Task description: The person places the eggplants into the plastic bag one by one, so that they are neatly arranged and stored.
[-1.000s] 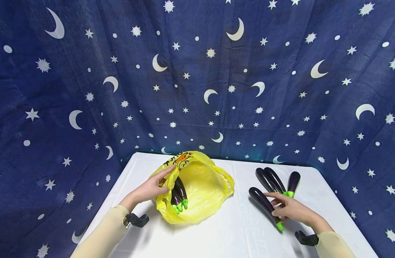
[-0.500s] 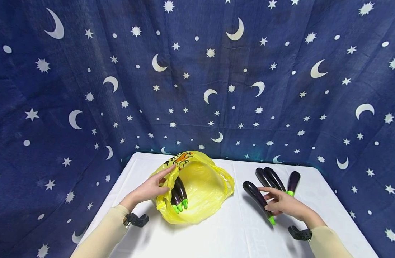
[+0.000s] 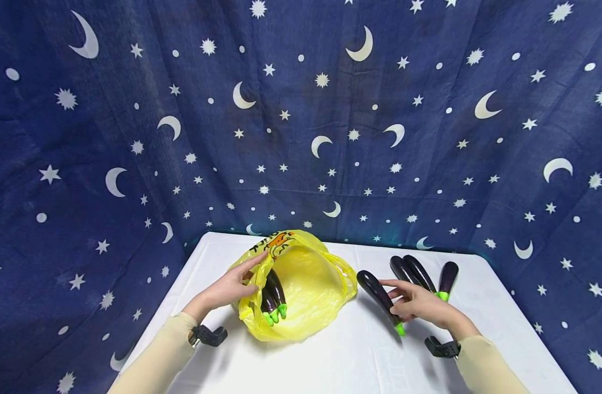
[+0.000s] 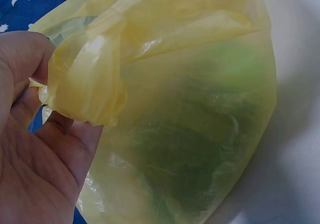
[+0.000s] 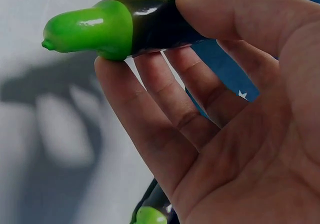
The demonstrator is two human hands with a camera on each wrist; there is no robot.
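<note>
My left hand (image 3: 234, 284) pinches the left rim of a yellow plastic bag (image 3: 310, 290), whose mouth gapes toward me. Inside it, against the left wall, lie several dark purple eggplants (image 3: 276, 290) with green stems. In the left wrist view the bag's film (image 4: 200, 83) bunches between thumb and fingers, and dark and green shapes show through it. Between thumb and fingertips my right hand (image 3: 419, 303) holds another eggplant (image 3: 377, 290), its green stem (image 5: 85, 28) pointing toward me. That eggplant's far end is close to the bag's right edge.
Beyond my right hand, two eggplants (image 3: 419, 271) lie side by side on the white-covered table (image 3: 330, 361), with a third eggplant (image 3: 447, 279) to their right. A dark blue curtain (image 3: 301, 137) with moons and stars stands behind and at both sides.
My right hand has lifted its eggplant and carried it left, away from the other eggplants and toward the bag. My left hand and the bag have stayed where they were.
</note>
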